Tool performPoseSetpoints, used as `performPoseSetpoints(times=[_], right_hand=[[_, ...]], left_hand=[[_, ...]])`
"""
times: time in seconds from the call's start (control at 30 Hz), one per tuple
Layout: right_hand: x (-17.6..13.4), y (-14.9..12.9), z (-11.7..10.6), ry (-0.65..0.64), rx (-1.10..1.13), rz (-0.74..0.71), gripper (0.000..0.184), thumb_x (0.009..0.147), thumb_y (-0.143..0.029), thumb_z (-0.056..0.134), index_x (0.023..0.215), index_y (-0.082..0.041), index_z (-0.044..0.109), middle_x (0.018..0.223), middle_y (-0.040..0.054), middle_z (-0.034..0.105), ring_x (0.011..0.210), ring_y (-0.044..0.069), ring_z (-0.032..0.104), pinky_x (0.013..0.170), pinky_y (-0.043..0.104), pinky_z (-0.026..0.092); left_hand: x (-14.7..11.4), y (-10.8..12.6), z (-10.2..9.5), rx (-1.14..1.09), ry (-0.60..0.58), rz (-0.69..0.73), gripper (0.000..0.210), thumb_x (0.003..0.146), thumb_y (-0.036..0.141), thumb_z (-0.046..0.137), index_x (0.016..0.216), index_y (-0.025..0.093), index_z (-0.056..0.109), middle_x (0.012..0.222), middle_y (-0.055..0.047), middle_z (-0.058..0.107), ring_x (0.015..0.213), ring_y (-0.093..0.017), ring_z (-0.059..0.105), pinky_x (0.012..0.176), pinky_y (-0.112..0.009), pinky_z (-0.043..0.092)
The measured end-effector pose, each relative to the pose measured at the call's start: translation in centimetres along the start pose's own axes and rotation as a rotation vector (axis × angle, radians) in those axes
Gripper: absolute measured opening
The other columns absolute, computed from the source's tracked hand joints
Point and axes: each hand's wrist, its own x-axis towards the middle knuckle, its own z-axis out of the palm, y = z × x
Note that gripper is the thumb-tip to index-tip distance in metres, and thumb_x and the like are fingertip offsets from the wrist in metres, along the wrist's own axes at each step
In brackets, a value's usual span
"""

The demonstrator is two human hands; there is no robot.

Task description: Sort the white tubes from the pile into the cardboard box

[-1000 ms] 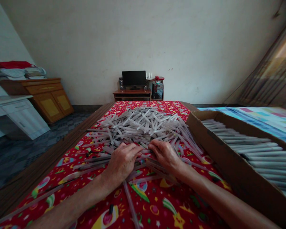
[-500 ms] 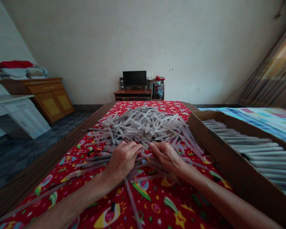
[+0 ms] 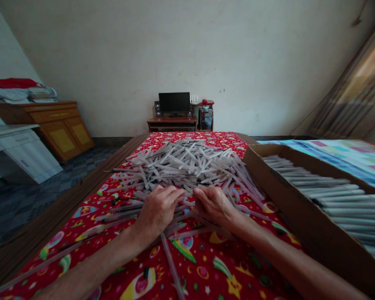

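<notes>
A heap of thin translucent plastic tubes (image 3: 190, 160), some with dark ends, lies on the red patterned cloth (image 3: 203, 271). At the heap's near edge, my left hand (image 3: 159, 208) is closed, its fingers pinched together. Close by on the right, my right hand (image 3: 214, 204) is closed too, thumb pressed against curled fingers. The fingertips of both hands nearly meet. What they hold, if anything, is too small or hidden to make out. Loose tubes lie under and around both hands, and one single tube (image 3: 171, 266) points toward me.
An open cardboard box (image 3: 278, 200) on the right holds rows of whitish tubes (image 3: 346, 202). A small black cap (image 3: 146, 273) lies on the cloth near my left forearm. Farther off are a monitor (image 3: 174, 103) on a desk and a wooden cabinet (image 3: 62, 129).
The whole view has shifted slightly, so things appear a little farther left. My hands keep nearly the same pose, fingertips close together; the heap looks unchanged.
</notes>
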Motion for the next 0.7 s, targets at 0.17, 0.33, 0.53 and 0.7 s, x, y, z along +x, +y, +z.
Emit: performPoseSetpoints(times=[0.17,0.33,0.53,0.7], right_hand=[[0.08,-0.36,-0.32,0.086,0.011,-0.076,0.014,0.083,-0.027,0.051,0.088,-0.015,0.054,0.067,-0.0015,0.058,0.059,0.008,0.049,0.055,0.017,0.034],[0.25,-0.39,-0.23,0.106,-0.103,-0.082,0.030,0.088,-0.027,0.041,0.061,-0.015,0.049,0.054,-0.0021,0.050,0.048,0.007,0.041,0.049,0.019,0.029],[0.12,-0.65,-0.31,0.060,0.002,-0.032,0.021,0.087,-0.029,0.043,0.078,-0.014,0.054,0.061,-0.0008,0.056,0.053,0.008,0.047,0.050,0.018,0.032],[0.05,-0.64,-0.26,0.070,-0.171,-0.096,0.026,0.087,-0.025,0.042,0.063,-0.015,0.049,0.053,-0.0021,0.049,0.047,0.007,0.040,0.048,0.019,0.027]], left_hand=[[0.00,-0.31,0.17,0.005,-0.007,-0.024,0.021,0.088,0.021,0.046,0.098,0.018,0.063,0.084,-0.003,0.065,0.070,-0.016,0.052,0.066,-0.028,0.041],[-0.08,-0.28,0.31,0.014,-0.002,0.021,0.021,0.089,0.021,0.044,0.099,0.019,0.063,0.083,-0.003,0.065,0.071,-0.016,0.053,0.066,-0.028,0.040],[-0.09,-0.26,0.36,0.006,-0.010,-0.002,0.020,0.088,0.021,0.046,0.099,0.019,0.063,0.083,-0.003,0.065,0.071,-0.016,0.053,0.067,-0.028,0.041],[-0.16,-0.12,0.40,-0.019,-0.013,0.013,0.021,0.088,0.019,0.045,0.098,0.018,0.063,0.083,-0.003,0.066,0.070,-0.017,0.053,0.065,-0.028,0.041]])
